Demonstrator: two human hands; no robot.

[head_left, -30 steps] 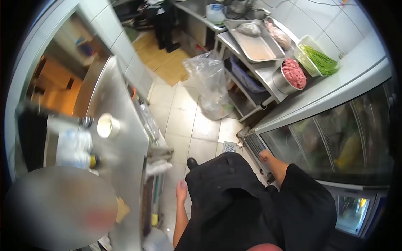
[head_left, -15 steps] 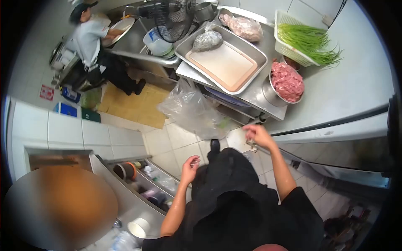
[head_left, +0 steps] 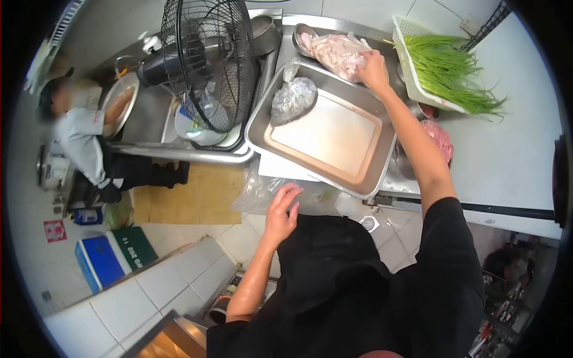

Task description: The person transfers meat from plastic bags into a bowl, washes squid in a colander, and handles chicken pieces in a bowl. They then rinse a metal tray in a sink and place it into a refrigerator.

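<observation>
My right hand (head_left: 373, 71) reaches over the counter and its fingers are closed on the right end of a clear plastic bag of pale meat (head_left: 340, 53). My left hand (head_left: 283, 216) hangs below the counter edge, fingers apart, with nothing in it. Between them lies a large metal tray (head_left: 256, 134) with a brown-edged flat board (head_left: 346, 137) inside. A knotted plastic bag with grey contents (head_left: 294, 100) rests on the tray's left side. Ground red meat (head_left: 439, 140) in a metal pot is partly behind my right forearm.
A black fan (head_left: 209, 59) stands left of the tray. Green stalks (head_left: 447, 71) fill a white basket (head_left: 412, 89) at the right. Another person (head_left: 83, 137) works at the sink (head_left: 152, 113). A blue cooler (head_left: 101, 261) sits on the floor.
My right hand has moved from below the counter up to the bag of pale meat. The view has shifted closer to the counter, and my left hand is raised nearer its edge.
</observation>
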